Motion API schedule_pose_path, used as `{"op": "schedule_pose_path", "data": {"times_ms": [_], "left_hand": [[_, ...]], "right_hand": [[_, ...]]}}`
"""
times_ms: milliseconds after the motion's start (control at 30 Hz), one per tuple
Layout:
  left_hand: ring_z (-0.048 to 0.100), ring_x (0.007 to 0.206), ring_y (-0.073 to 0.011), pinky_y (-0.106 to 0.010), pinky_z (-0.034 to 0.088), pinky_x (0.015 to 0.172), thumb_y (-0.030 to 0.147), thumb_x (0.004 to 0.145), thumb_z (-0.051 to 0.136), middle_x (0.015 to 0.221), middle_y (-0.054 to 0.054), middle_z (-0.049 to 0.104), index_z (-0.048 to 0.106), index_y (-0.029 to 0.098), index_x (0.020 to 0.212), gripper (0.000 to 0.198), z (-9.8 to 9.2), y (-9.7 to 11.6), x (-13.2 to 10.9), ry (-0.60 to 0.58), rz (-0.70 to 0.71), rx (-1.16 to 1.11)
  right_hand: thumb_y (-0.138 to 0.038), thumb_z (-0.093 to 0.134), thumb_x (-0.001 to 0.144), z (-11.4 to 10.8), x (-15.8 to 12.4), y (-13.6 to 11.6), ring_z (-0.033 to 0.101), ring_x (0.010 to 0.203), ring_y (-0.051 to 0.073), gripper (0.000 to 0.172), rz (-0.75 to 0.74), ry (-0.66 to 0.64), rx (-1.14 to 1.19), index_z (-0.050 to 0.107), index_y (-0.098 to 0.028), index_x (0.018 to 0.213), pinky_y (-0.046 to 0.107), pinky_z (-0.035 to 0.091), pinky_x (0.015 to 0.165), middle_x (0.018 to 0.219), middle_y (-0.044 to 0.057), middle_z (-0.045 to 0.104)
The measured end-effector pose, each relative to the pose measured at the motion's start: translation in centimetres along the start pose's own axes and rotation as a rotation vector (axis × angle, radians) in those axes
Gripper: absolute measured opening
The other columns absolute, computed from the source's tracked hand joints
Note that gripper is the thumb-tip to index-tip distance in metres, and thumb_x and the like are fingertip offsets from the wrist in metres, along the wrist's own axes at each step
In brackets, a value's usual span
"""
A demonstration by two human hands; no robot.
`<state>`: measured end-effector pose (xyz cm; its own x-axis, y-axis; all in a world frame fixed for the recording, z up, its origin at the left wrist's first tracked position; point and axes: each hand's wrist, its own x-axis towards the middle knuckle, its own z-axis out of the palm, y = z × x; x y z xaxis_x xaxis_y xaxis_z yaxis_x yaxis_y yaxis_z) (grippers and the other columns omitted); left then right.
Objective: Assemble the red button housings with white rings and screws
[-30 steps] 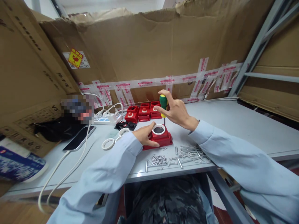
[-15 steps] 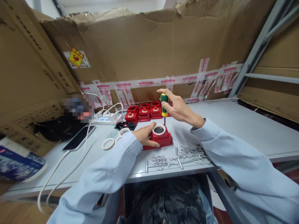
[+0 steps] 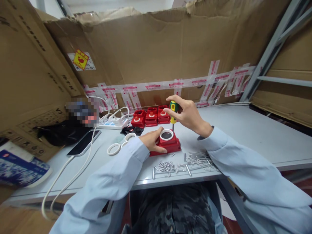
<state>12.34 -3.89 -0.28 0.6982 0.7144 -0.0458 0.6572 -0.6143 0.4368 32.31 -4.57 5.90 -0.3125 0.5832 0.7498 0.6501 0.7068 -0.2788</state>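
Note:
A red plastic housing [image 3: 173,147] lies near the front of the table, with a white ring [image 3: 166,135] around the dark round window on top. Across its left end, my left hand [image 3: 154,140] grips it, thumb on the near side. A green and yellow screwdriver [image 3: 174,112] stands nearly upright, its shaft meeting the housing's far right corner; the tip is hidden. My right hand [image 3: 188,113] holds its handle between thumb and fingers, the index finger reaching over the top. Small screws [image 3: 166,166] lie in a pile just in front of the housing.
Metal pins and small parts [image 3: 198,160] spread along the front edge. Several red housings [image 3: 151,117] stand at the back, beside a power strip [image 3: 114,123]. White rings [image 3: 113,149], a phone [image 3: 84,143] and a white cable [image 3: 90,152] lie left. Cardboard [image 3: 156,48] walls the back.
My right hand has shifted its fingers around the screwdriver handle, and the handle sits slightly lower and further right. My left hand stays on the red housing.

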Motion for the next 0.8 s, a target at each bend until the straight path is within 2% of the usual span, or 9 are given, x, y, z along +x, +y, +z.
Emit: {"op": "schedule_pose_path", "data": {"times_ms": [67, 167, 233, 333, 433, 533, 600, 700, 800], "left_hand": [[0.058, 0.084, -0.0244, -0.031, 0.043, 0.073, 0.058, 0.059, 0.067, 0.097, -0.009, 0.059, 0.035, 0.020, 0.103, 0.067, 0.0, 0.0, 0.0, 0.006, -0.002, 0.007], [0.057, 0.081, -0.0232, -0.030, 0.042, 0.071, 0.058, 0.060, 0.068, 0.094, -0.007, 0.059, 0.036, 0.020, 0.104, 0.066, 0.1, -0.1, 0.0, 0.013, 0.003, 0.006], [0.057, 0.080, -0.0234, -0.030, 0.043, 0.071, 0.057, 0.059, 0.069, 0.094, -0.007, 0.060, 0.037, 0.020, 0.104, 0.067, 0.1, -0.1, 0.0, 0.017, 0.003, -0.005], [0.058, 0.083, -0.0247, -0.031, 0.043, 0.073, 0.056, 0.058, 0.070, 0.098, -0.009, 0.060, 0.037, 0.019, 0.104, 0.067, 0.1, -0.1, 0.0, 0.022, 0.008, -0.016], [0.059, 0.087, -0.0255, -0.031, 0.043, 0.075, 0.056, 0.060, 0.070, 0.102, -0.010, 0.060, 0.036, 0.020, 0.104, 0.066, 0.1, -0.1, 0.0, 0.016, 0.013, -0.019], [0.060, 0.089, -0.0256, -0.031, 0.043, 0.076, 0.057, 0.061, 0.068, 0.102, -0.010, 0.060, 0.034, 0.020, 0.106, 0.067, 0.0, 0.0, 0.0, 0.001, 0.000, -0.004], [0.060, 0.088, -0.0256, -0.031, 0.044, 0.076, 0.056, 0.061, 0.068, 0.101, -0.010, 0.060, 0.034, 0.019, 0.106, 0.067, 0.0, 0.0, 0.0, -0.004, 0.005, 0.001], [0.060, 0.087, -0.0258, -0.032, 0.044, 0.076, 0.057, 0.061, 0.068, 0.100, -0.010, 0.060, 0.035, 0.019, 0.104, 0.066, 0.0, -0.1, 0.0, 0.003, 0.013, 0.012], [0.059, 0.085, -0.0253, -0.032, 0.044, 0.074, 0.059, 0.061, 0.067, 0.097, -0.009, 0.060, 0.034, 0.020, 0.103, 0.067, 0.1, -0.3, 0.1, 0.001, 0.002, 0.024]], "right_hand": [[-0.041, 0.054, 0.084, -0.1, 0.0, 0.0, 0.056, 0.072, 0.017, 0.042, 0.017, 0.015, -0.081, 0.053, -0.021, 0.121, 0.029, 0.041, 0.064, 0.087, 0.004, 0.064], [-0.031, 0.048, 0.087, -0.4, 0.1, 0.1, 0.057, 0.076, 0.016, 0.048, -0.043, -0.142, 0.070, 0.038, -0.025, 0.134, 0.029, 0.043, 0.066, 0.096, 0.003, 0.063], [-0.029, 0.050, 0.086, -0.5, 0.1, 0.1, 0.057, 0.071, 0.013, 0.047, -0.062, -0.207, 0.159, 0.038, -0.025, 0.132, 0.026, 0.043, 0.063, 0.094, 0.001, 0.062], [-0.038, 0.059, 0.081, -0.1, 0.0, 0.2, 0.055, 0.064, 0.014, 0.043, 0.011, -0.083, 0.016, 0.049, -0.021, 0.119, 0.027, 0.042, 0.061, 0.082, 0.001, 0.062], [-0.041, 0.059, 0.080, 0.0, -0.1, 0.5, 0.057, 0.072, 0.017, 0.045, 0.028, -0.003, -0.076, 0.049, -0.020, 0.118, 0.031, 0.043, 0.067, 0.089, 0.004, 0.063], [-0.031, 0.052, 0.084, -0.2, 0.0, 0.9, 0.059, 0.081, 0.016, 0.047, -0.047, -0.163, 0.194, 0.039, -0.023, 0.128, 0.030, 0.046, 0.071, 0.100, 0.005, 0.061], [-0.030, 0.054, 0.083, -0.2, 0.1, 1.1, 0.058, 0.076, 0.014, 0.046, -0.049, -0.224, 0.323, 0.039, -0.022, 0.126, 0.028, 0.046, 0.067, 0.093, 0.002, 0.060], [-0.037, 0.061, 0.079, 0.5, -0.2, 0.9, 0.054, 0.067, 0.013, 0.047, 0.012, -0.102, 0.213, 0.045, -0.021, 0.119, 0.029, 0.046, 0.064, 0.083, 0.000, 0.058], [-0.035, 0.059, 0.081, 1.1, -0.5, 0.7, 0.057, 0.078, 0.016, 0.054, 0.006, -0.032, 0.160, 0.038, -0.023, 0.129, 0.034, 0.047, 0.074, 0.104, 0.005, 0.059]]}}
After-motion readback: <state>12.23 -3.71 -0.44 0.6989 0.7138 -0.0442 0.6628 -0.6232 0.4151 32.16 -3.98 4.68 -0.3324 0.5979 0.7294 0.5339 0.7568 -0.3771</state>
